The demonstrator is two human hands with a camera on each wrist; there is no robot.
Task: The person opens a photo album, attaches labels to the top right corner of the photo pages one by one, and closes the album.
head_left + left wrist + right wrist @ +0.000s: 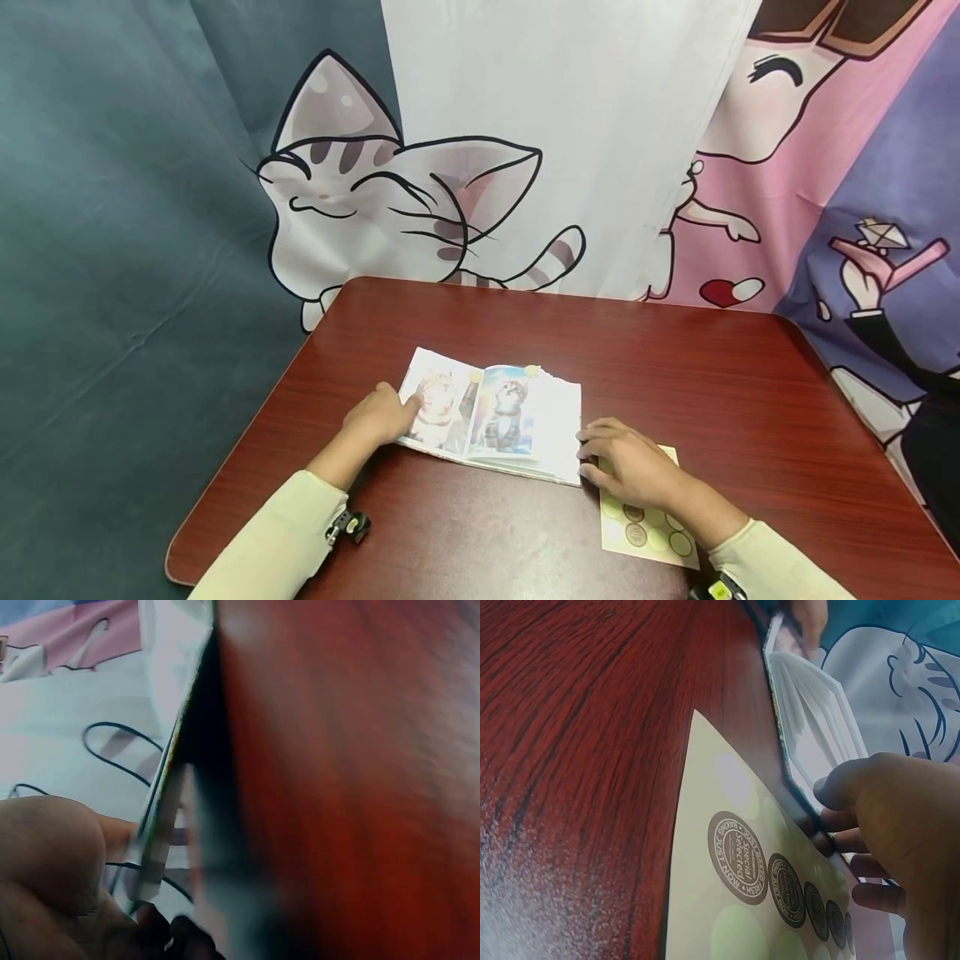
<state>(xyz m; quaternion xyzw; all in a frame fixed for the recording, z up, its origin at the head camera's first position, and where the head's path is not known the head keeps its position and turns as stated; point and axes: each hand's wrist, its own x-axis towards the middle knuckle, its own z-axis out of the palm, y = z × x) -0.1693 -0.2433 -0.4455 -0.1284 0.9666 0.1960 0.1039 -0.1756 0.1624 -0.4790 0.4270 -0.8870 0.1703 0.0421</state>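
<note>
An open picture book (557,417) with kitten pictures lies on the dark red table, a smaller page (504,412) standing slightly off its right side. Pale yellow round stickers sit near the top of both pages. My left hand (381,414) pinches the book's left edge, thumb on the page; its other fingertips are mostly hidden. With loosely bent fingers, my right hand (633,464) touches the book's right edge. Under that hand lies a pale yellow sticker sheet (648,542), partly covered. Its round brown-and-cream stickers (737,857) show clearly in the right wrist view.
The wooden table (450,533) extends around the book, with rounded far corners. Behind it hangs a curtain (480,75) printed with a cartoon cat and other figures. Small dark devices (348,527) are strapped at the wrists over cream sleeves.
</note>
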